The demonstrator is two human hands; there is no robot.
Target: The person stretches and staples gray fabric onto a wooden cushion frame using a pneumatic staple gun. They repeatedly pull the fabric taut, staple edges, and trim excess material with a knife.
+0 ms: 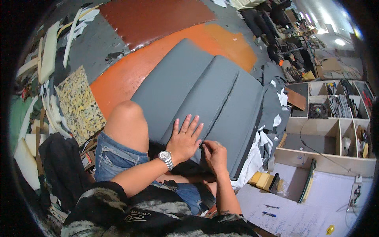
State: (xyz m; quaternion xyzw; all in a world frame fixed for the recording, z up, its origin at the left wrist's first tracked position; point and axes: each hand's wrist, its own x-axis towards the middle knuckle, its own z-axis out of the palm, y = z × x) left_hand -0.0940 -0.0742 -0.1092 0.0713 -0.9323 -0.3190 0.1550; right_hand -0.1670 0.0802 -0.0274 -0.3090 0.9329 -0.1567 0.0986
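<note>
A large grey padded cover [189,91], seemingly a seat cushion, leans across my lap, with stitched seams running along it. My left hand [184,140] lies flat on its near part, fingers spread, a watch on the wrist. Beside it, at the near end of the dark central seam [223,104], my right hand [215,156] is closed in a pinch. A small dark bit shows at those fingertips; whether it is the seam's edge or a separate piece I cannot make out. The cover's right side has a black edge [246,148].
Brown sheet material [158,17] and an orange sheet [122,77] lie on the floor ahead. At left are a speckled foam slab [81,104] and foam strips [49,51]. To the right stand a wooden compartment shelf [312,122] and a white worktop [327,193] with a blue pen [269,214].
</note>
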